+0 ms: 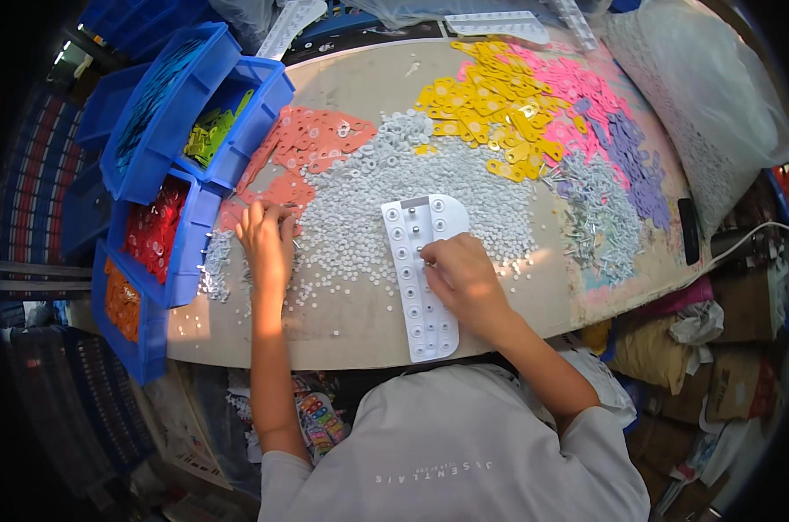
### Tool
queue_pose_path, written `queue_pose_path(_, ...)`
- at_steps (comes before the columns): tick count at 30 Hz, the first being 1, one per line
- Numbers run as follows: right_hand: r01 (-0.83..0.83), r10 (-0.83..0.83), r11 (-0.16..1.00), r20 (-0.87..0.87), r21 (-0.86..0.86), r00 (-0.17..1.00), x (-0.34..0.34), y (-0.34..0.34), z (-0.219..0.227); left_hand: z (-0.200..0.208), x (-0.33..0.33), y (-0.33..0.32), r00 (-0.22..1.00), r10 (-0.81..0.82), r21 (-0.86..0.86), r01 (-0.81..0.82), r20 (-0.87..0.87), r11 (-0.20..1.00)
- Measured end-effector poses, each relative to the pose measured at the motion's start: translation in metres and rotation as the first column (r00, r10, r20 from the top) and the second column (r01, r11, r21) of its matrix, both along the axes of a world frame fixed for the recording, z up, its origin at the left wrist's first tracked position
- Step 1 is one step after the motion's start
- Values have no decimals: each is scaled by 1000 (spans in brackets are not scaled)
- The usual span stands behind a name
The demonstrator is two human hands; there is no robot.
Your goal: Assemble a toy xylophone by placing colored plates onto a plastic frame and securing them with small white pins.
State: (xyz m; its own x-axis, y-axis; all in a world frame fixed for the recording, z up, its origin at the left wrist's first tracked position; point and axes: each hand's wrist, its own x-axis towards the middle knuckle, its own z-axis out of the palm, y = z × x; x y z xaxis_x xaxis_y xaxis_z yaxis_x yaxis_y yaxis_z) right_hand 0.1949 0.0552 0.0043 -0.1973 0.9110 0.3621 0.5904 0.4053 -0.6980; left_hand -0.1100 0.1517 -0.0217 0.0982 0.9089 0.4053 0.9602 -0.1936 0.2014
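A white plastic board point(412, 300) with rows of round seats lies lengthwise in front of me. Small metal posts stand in its middle row. My right hand point(466, 277) is over the board's right half, thumb and forefinger pinched above the middle row; whatever they grip is too small to make out. My left hand point(267, 244) is at the left edge of the heap of small white round caps point(429, 170), beside salmon-coloured flat tabs point(325, 135). Its fingers curl together, with a shiny sliver by the thumb. A small pile of metal pins point(216, 265) lies left of that hand.
Blue bins point(190, 230) at left hold teal, lime, red and orange parts. Yellow point(490, 96), pink point(577, 87) and purple tabs point(635, 165) lie far right, near more metal pins point(599, 217). A clear sack point(699, 96), a black phone-like slab point(688, 230) and more white boards point(499, 26) edge the table.
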Motion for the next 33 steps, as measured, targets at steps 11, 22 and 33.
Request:
queue_pose_path(11,443,-493,870,336,217,802,87,35,9,35,53,-40,692,-74,-122,230,718,966)
queue_pose_path(22,547,-559,814,515,193,650,141,47,-27,35,124,-82,720,-433,-88,561,542,823)
queue_pose_path(33,604,-632,771,366,202,683,135,42,-25,34,122,-97,743,-599,-58,641,299,766)
